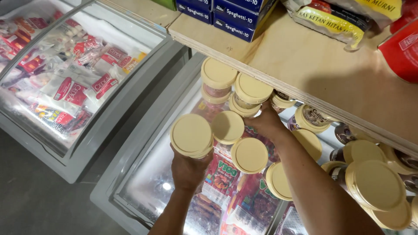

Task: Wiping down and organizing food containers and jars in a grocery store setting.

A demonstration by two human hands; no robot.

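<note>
- Left hand (188, 170): raised from below, palm up, grip closed around the lower side of a tub with a cream lid (191, 135). Lid faces the camera; tub held clear above the glass of the near freezer (130, 174).
- Right hand (266, 123): reaches up and away, under the edge of the wooden shelf (305, 65). Fingers curled on a tub in the stack of cream-lidded tubs (251, 89); grip closed on it, though exactly which tub the fingers hold is partly hidden by the hand itself.
- Stack: several tubs piled on their sides and ends, lids toward the camera, sitting on top of the near freezer just below the shelf edge. Two more loose lidded tubs (249, 155) lie between the two hands, close to the held tub but apart from it.
- More tubs (376, 185) of the same kind lie at the right, beside the right forearm; some show brown printed sides.
- Near freezer: sliding glass top, red and green food packets (222, 174) visible beneath it.
- Far freezer (87, 135): to the left, curved glass lid shut, red and white packets (74, 91) inside.
- Shelf top: blue boxes (235, 17) at the back, bagged goods (335, 19) at the right.
- Floor (35, 196): grey, lower left.
</note>
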